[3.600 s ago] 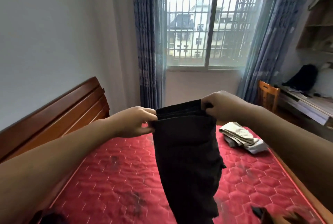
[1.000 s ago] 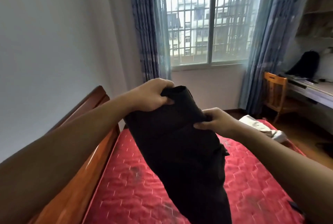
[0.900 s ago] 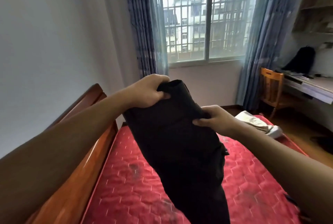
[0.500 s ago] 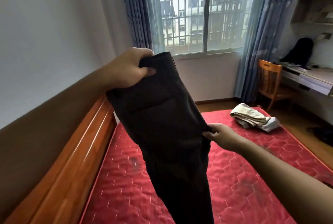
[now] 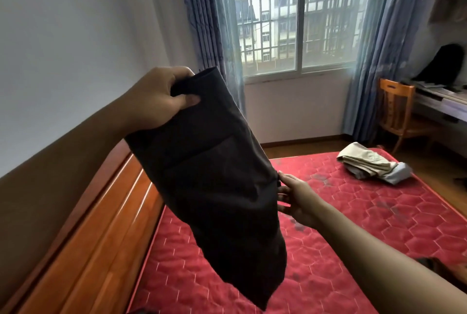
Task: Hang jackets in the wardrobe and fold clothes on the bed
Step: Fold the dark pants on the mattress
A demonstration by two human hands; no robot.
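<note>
A black pair of trousers (image 5: 217, 182), folded lengthwise, hangs slanted in the air above the red quilted bed (image 5: 353, 225). My left hand (image 5: 156, 101) grips its upper end, thumb in front and fingers behind the cloth. My right hand (image 5: 298, 200) is lower, at the garment's right edge about halfway down; its fingers are stretched out toward the cloth and their tips meet or slip behind the edge. The lower end dangles free over the mattress.
Folded beige and pale clothes (image 5: 369, 164) lie on the bed's far right corner. A wooden headboard (image 5: 101, 237) runs along the left wall. A wooden chair (image 5: 396, 108) and a desk (image 5: 444, 103) stand at the right, by the curtained window (image 5: 290, 22).
My left hand has lifted the top of the trousers higher. My right hand has slid from the waist down the right edge, and its pinch has loosened to stretched fingers.
</note>
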